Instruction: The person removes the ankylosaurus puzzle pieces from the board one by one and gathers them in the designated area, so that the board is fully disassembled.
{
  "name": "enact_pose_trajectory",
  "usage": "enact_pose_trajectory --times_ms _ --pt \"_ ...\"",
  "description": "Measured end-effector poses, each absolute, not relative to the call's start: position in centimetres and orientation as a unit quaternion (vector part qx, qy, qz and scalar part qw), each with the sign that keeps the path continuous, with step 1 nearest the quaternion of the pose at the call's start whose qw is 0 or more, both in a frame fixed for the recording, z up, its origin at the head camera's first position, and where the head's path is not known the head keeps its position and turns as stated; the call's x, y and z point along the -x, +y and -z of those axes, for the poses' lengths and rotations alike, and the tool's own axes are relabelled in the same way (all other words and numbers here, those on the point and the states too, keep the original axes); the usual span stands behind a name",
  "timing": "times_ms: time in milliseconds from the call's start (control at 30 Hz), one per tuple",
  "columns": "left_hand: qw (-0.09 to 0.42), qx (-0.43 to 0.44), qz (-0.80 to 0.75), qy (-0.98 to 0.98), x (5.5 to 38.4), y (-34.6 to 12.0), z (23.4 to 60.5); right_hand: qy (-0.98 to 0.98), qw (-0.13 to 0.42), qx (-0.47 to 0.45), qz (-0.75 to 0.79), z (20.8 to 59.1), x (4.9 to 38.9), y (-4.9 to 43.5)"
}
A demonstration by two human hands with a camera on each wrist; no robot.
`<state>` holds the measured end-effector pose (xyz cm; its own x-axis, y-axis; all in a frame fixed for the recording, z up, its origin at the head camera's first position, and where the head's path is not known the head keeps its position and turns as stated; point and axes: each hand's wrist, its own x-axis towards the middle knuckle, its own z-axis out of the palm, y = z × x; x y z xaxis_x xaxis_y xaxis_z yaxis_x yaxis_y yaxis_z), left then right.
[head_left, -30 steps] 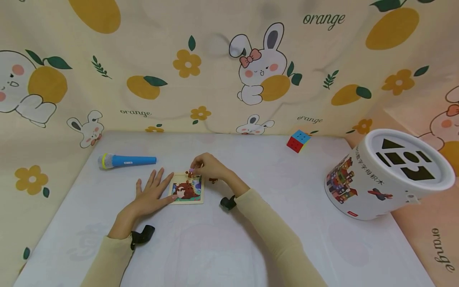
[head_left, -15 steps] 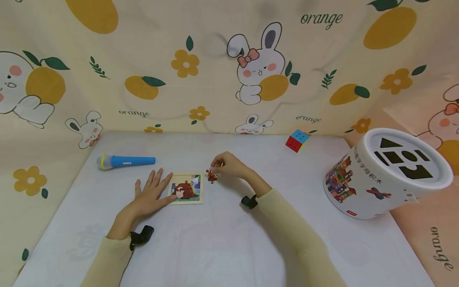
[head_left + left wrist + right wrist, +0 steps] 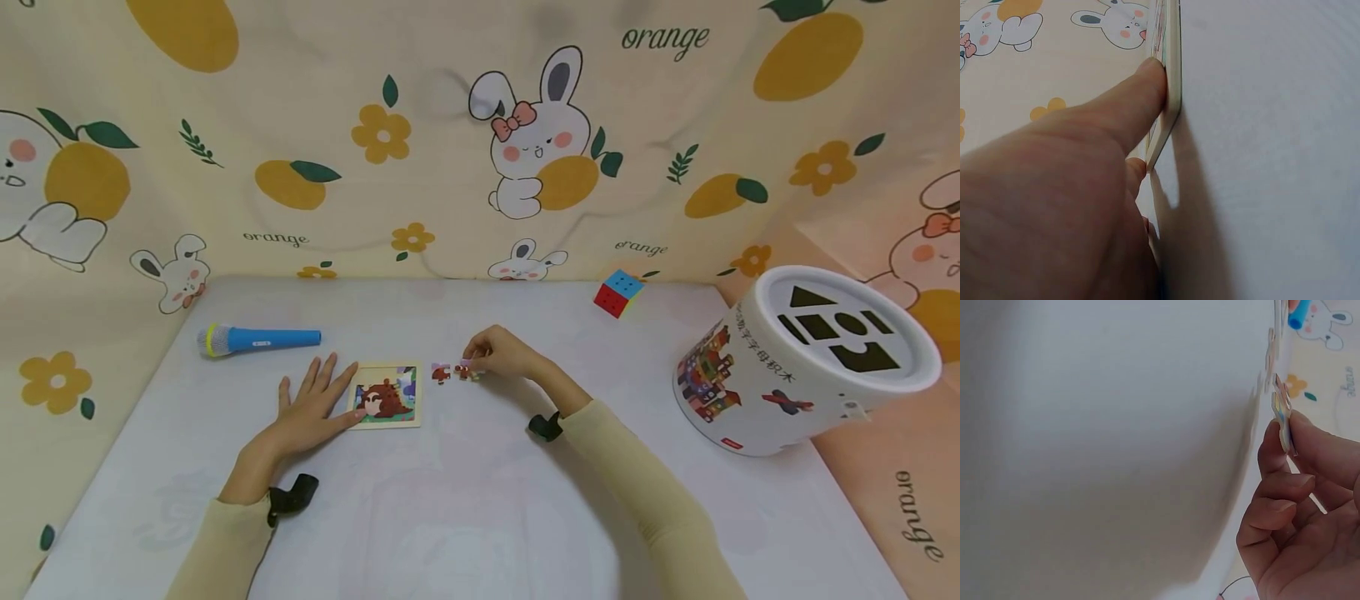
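In the head view, a small wooden jigsaw board (image 3: 418, 396) lies on the table, with a brown animal picture inside its pale frame. My left hand (image 3: 315, 417) is spread beside it, the thumb resting on its lower left corner. The left wrist view shows that thumb (image 3: 1141, 94) against the frame's edge. Just right of the board lies a loose jigsaw piece (image 3: 441, 373). Farther right, my right hand (image 3: 501, 353) pinches another jigsaw piece (image 3: 1282, 419) between thumb and index finger, close over the table. The other fingers of that hand are curled.
A blue toy microphone (image 3: 273, 338) lies behind my left hand. Toward the back right sits a red and blue puzzle cube (image 3: 618, 293). A large white bucket (image 3: 780, 392) with shape holes in its lid stands on the right. A patterned cloth (image 3: 442, 192) hangs behind the table.
My right hand has moved right, from the board's top edge to the loose pieces beside it. One piece now lies uncovered between board and hand. My left hand stays at the board's corner.
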<state>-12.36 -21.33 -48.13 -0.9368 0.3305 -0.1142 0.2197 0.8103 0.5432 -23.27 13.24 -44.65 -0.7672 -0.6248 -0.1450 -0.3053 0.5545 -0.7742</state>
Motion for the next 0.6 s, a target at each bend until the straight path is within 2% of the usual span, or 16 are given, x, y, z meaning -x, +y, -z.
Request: enact_pose_trajectory --times_ms 600 --pt "0.107 -0.138 -0.255 0.951 12.47 -21.36 48.05 0.872 0.197 0.244 0.376 45.34 23.23 13.80"
